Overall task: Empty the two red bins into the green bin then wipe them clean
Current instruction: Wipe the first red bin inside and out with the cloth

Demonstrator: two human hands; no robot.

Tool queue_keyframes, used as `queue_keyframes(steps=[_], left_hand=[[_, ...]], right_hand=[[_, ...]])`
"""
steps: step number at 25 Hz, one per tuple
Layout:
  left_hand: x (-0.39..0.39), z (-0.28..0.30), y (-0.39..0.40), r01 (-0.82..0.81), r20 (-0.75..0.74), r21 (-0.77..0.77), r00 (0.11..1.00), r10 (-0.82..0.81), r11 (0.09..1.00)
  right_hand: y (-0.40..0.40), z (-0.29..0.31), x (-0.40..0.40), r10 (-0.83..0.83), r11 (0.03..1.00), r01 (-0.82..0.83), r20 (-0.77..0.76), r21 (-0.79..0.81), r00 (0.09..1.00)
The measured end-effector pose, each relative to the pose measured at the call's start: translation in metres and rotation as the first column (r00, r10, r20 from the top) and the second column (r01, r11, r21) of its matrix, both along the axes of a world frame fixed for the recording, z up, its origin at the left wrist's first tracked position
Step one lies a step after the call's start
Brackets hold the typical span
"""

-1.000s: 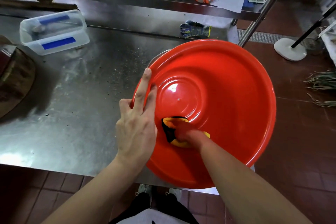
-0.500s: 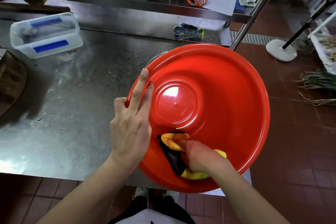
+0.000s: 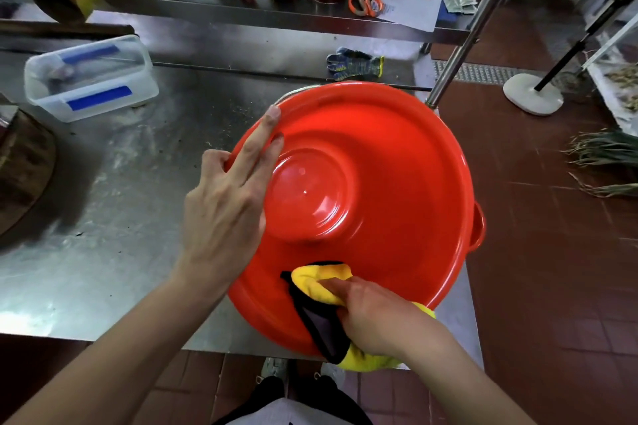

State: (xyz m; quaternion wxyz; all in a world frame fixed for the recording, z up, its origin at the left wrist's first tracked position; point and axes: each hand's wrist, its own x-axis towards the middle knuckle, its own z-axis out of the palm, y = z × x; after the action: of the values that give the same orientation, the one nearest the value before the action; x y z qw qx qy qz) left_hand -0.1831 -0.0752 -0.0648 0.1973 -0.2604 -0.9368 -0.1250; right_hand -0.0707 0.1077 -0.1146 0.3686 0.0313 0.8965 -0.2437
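Sitting upside down at the table's [image 3: 103,252] right front corner: red bin [image 3: 397,183], far rim hiding something metal. Steadying its left rim with left hand [image 3: 221,217], fingers flat, thumb tucked under. Pressing a yellow cloth [image 3: 317,283] on the near side with right hand [image 3: 373,314], fingers curled round it, cloth partly hidden.

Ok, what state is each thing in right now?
Red bin: upside down on the table, base up.
Cloth: pressed on the bin's near side.
Left hand: grips the rim, fingers flat.
Right hand: holds the cloth.
Clear box: lidded.
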Motion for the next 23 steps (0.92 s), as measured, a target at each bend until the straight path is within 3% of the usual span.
queue_keyframes(steps=[10, 16, 21, 23], left_hand=[[0.008, 0.011, 0.019, 0.082, -0.012, -0.078, 0.996, -0.083, 0.994], [0.003, 0.011, 0.015, 0.047, -0.012, -0.088, 0.999, -0.048, 0.995], [-0.012, 0.011, 0.008, 0.005, 0.028, -0.072, 1.0, -0.003, 0.997], [-0.017, 0.012, 0.004, 0.004, 0.043, -0.081, 0.999, 0.0, 0.997]], right_hand=[[0.008, -0.108, -0.055, 0.039, 0.984, -0.062, 0.138, 0.166, 0.99], [-0.001, -0.122, -0.088, -0.077, 0.973, 0.056, 0.086, 0.224, 0.993], [-0.006, -0.117, -0.116, 0.055, 0.978, -0.094, 0.205, 0.185, 0.977], [-0.007, -0.127, -0.124, 0.042, 0.982, -0.083, 0.234, 0.171, 0.971]])
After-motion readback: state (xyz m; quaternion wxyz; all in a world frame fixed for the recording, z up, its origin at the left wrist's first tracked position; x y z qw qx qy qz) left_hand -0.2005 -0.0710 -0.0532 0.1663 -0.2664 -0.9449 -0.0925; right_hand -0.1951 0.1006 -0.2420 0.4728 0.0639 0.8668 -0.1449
